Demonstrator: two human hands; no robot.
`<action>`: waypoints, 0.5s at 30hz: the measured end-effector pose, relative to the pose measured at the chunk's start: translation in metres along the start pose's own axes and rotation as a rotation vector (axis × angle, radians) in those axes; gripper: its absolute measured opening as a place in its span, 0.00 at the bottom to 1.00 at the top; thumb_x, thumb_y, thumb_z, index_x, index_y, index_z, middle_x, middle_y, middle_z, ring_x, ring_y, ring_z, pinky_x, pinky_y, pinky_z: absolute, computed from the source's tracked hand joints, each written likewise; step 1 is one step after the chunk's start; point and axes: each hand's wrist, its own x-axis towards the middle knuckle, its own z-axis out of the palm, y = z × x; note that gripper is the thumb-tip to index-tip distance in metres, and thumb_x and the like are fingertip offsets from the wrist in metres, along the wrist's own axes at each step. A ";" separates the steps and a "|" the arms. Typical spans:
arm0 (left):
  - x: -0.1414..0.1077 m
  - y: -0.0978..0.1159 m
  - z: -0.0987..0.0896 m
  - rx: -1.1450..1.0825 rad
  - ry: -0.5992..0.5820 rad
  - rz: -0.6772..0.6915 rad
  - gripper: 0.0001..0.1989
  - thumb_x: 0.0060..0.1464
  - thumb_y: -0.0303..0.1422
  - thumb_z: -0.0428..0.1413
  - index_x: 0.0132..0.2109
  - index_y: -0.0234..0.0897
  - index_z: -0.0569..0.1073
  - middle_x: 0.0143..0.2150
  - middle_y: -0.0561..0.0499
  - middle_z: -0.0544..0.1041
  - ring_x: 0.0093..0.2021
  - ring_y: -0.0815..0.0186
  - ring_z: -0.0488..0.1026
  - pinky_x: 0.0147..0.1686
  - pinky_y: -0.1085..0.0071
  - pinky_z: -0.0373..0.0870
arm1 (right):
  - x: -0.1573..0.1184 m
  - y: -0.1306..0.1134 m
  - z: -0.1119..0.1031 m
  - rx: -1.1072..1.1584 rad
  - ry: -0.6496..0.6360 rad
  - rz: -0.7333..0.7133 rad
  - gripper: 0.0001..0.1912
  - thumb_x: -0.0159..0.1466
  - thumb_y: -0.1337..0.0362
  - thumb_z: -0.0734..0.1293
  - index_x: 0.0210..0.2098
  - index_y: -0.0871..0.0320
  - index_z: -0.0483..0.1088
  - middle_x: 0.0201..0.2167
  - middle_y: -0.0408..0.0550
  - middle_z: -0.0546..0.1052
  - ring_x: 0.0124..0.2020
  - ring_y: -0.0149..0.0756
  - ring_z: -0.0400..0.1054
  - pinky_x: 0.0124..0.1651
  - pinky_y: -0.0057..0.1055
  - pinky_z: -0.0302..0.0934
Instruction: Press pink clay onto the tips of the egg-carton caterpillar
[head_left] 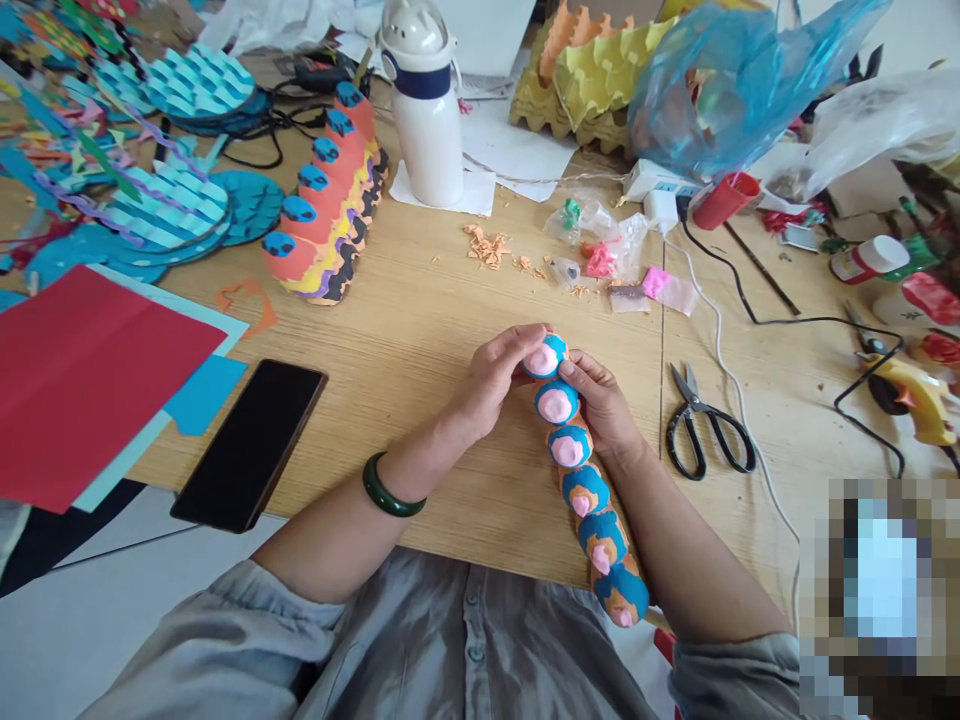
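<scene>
A long row of joined egg-carton cups point(569, 447), coloured orange and blue with pale pink clay on top, slants from the table's middle towards my lap. At its far end my left hand point(499, 375) is wrapped against the first cup, the fingers pressed along its side and top. My right hand point(604, 405) grips the same end from the right, its thumb on the blue edge between the first two cups. The three far cups carry broad pink discs; on the nearer ones the pink patches are smaller and lower.
A black phone point(251, 445) and red paper point(97, 380) lie left. Farther back stand a painted carton strip point(322, 200) and a white bottle point(429, 130). Black-handled scissors point(705, 425), a white cable point(720, 350) and a yellow glue gun point(911, 400) are right.
</scene>
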 end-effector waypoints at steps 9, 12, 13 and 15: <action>-0.002 -0.003 -0.003 0.300 -0.064 0.286 0.28 0.52 0.49 0.71 0.55 0.38 0.79 0.50 0.45 0.83 0.48 0.60 0.81 0.48 0.66 0.77 | 0.003 0.002 -0.004 0.055 0.008 -0.017 0.17 0.54 0.50 0.81 0.28 0.54 0.75 0.26 0.39 0.75 0.27 0.30 0.63 0.32 0.29 0.60; -0.002 -0.003 -0.003 0.316 -0.087 0.287 0.32 0.48 0.49 0.73 0.56 0.39 0.79 0.51 0.45 0.84 0.47 0.60 0.81 0.48 0.67 0.77 | 0.003 0.003 -0.005 0.069 0.006 -0.009 0.19 0.53 0.48 0.80 0.27 0.53 0.74 0.25 0.39 0.74 0.26 0.30 0.62 0.31 0.30 0.60; -0.002 -0.003 -0.003 0.326 -0.081 0.296 0.33 0.46 0.48 0.74 0.56 0.39 0.79 0.51 0.46 0.84 0.47 0.60 0.81 0.48 0.67 0.77 | 0.004 0.003 -0.005 0.080 0.001 -0.006 0.19 0.53 0.48 0.81 0.27 0.53 0.73 0.25 0.39 0.74 0.25 0.30 0.62 0.30 0.30 0.60; -0.003 -0.003 -0.002 0.350 -0.037 0.322 0.31 0.44 0.46 0.75 0.54 0.39 0.80 0.50 0.46 0.84 0.46 0.60 0.81 0.48 0.67 0.77 | 0.004 0.003 -0.006 0.101 -0.020 0.000 0.20 0.51 0.48 0.82 0.27 0.53 0.74 0.24 0.38 0.73 0.25 0.29 0.62 0.30 0.29 0.60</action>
